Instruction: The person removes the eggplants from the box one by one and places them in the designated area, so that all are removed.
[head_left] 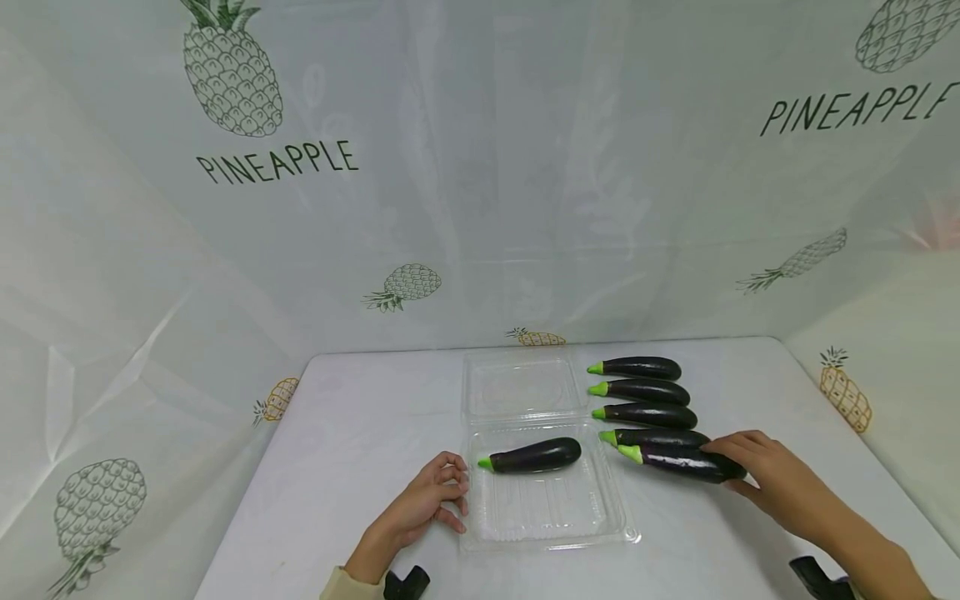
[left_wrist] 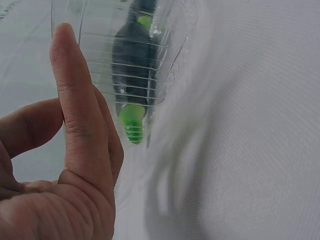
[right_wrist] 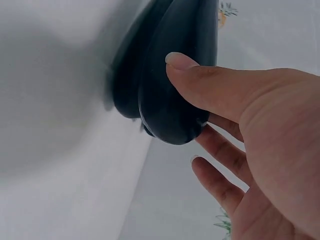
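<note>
A dark purple eggplant with a green stem [head_left: 534, 456] lies in the base of an open clear plastic clamshell box [head_left: 551, 517]. My left hand [head_left: 431, 498] is at the left side of this box, its extended fingers [left_wrist: 77, 95] touching the rim. At the right, my right hand [head_left: 765, 475] pinches the thick end of the nearest eggplant [head_left: 678, 462], thumb on one side and fingers on the other. The right wrist view shows that held eggplant [right_wrist: 172, 100] against another eggplant [right_wrist: 130, 85]. Its ring and little fingers stand off the eggplant.
More eggplants [head_left: 645, 414] lie in a column right of the box, stems pointing left. The box's lid [head_left: 525, 387] lies folded back behind the base. A white cloth covers the table [head_left: 375, 417]; a pineapple-print curtain [head_left: 480, 208] hangs around its back and sides.
</note>
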